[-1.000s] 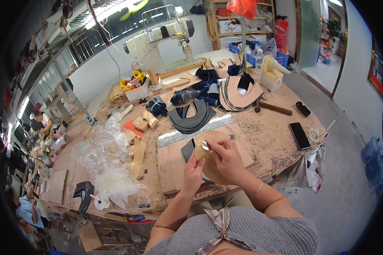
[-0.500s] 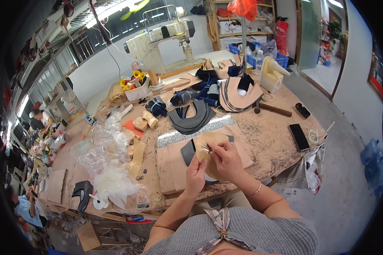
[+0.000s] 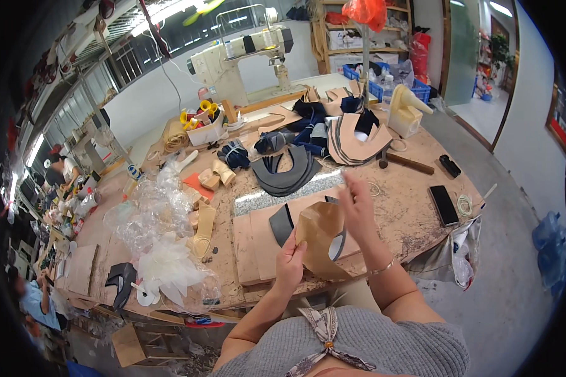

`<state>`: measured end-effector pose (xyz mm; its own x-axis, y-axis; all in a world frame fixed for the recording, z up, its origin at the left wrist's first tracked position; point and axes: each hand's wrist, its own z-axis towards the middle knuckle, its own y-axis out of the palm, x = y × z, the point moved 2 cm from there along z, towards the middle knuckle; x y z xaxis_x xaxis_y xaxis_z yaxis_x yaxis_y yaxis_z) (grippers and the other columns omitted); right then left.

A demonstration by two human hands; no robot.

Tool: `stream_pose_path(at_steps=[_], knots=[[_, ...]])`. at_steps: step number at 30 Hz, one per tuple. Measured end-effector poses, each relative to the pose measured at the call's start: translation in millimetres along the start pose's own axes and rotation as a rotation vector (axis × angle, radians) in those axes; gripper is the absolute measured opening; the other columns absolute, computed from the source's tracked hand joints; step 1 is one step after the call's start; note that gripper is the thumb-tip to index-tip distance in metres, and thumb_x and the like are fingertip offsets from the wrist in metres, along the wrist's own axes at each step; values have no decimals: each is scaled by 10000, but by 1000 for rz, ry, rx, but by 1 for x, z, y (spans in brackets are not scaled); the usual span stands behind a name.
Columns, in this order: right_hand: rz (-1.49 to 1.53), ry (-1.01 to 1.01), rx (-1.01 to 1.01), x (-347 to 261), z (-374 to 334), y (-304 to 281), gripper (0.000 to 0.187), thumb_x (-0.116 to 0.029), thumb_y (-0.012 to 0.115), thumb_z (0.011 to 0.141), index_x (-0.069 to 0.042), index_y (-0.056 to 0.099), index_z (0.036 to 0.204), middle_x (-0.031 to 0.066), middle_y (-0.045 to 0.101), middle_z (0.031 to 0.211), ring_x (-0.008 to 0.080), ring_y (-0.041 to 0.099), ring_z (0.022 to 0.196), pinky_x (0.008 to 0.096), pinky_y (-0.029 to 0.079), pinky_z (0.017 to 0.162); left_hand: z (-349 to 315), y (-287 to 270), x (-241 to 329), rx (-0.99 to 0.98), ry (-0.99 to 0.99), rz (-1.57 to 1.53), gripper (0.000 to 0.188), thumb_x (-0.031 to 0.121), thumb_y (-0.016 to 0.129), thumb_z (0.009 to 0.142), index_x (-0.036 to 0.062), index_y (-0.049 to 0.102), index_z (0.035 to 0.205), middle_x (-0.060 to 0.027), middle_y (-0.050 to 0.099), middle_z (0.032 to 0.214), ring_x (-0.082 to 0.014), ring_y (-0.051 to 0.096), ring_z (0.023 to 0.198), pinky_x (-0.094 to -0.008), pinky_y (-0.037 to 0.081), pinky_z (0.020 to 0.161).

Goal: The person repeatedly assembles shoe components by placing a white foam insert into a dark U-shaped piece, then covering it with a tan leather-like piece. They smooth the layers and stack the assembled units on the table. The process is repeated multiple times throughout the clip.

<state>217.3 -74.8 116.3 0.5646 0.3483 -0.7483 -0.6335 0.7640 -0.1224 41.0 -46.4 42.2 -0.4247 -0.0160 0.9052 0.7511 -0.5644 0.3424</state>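
Observation:
My left hand [image 3: 290, 259] pinches the edge of a tan, curved sheet piece [image 3: 318, 234], which looks like a shoe upper part, and holds it tilted above the work boards. To its right my right hand [image 3: 358, 207] is raised, apart from the piece. Its fingers are smeared by motion, so whether they hold anything cannot be made out. Beside the tan piece lies a dark grey piece [image 3: 282, 224], and part of another dark grey piece [image 3: 338, 245] shows behind it. Beneath are pinkish-tan boards [image 3: 251, 242] and a speckled stone slab [image 3: 258, 203].
Stacked dark grey U-shaped pieces [image 3: 286, 179] lie beyond the slab, with tan U-shaped pieces [image 3: 349, 151] farther right. A hammer [image 3: 409, 163] and a phone [image 3: 444, 205] are at the right. Clear plastic bags [image 3: 154, 213] cover the left; a sewing machine [image 3: 239, 63] stands behind.
My right hand has left the tan piece and moved up and to the right. The tan piece now hangs more open from my left hand, which keeps its hold.

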Motion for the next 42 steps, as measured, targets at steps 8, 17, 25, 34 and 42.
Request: stream_pose_path(at_steps=[8,17,25,34,42], knots=[[153,24,-340,-14,-21,17,411,-121,801,728,-22,582,1060,89,600,940,157,588,811,293,515,741,-6,1,4,6,251,451,450,1,459,968,17,408,1415,-116,565,1310,-141,533,1169,-261,399,987],[135,-132,-256,-15,-25,22,189,26,686,762,-37,619,926,71,636,861,153,606,727,271,494,648,-10,3,6,-34,247,418,454,24,466,978,-21,375,1420,-87,538,1323,-120,504,1176,-253,388,993],[142,-69,-314,-15,-52,40,75,21,617,843,-22,609,903,95,641,852,169,624,751,278,491,671,28,-22,23,19,-94,94,315,161,489,993,-38,580,1219,-62,637,1100,-112,570,1029,-246,418,933],[359,-10,-496,9,-72,-12,109,91,534,833,-15,549,851,44,559,802,110,516,723,244,435,663,96,-98,17,-7,-234,-3,296,243,496,954,13,652,1055,-79,675,926,-151,659,797,-310,548,690],[631,415,-145,43,-128,-172,123,41,580,841,-66,544,794,22,541,795,99,503,668,239,383,535,165,-147,31,346,-35,454,221,213,521,949,55,676,951,-54,672,824,-155,649,682,-318,544,588]])
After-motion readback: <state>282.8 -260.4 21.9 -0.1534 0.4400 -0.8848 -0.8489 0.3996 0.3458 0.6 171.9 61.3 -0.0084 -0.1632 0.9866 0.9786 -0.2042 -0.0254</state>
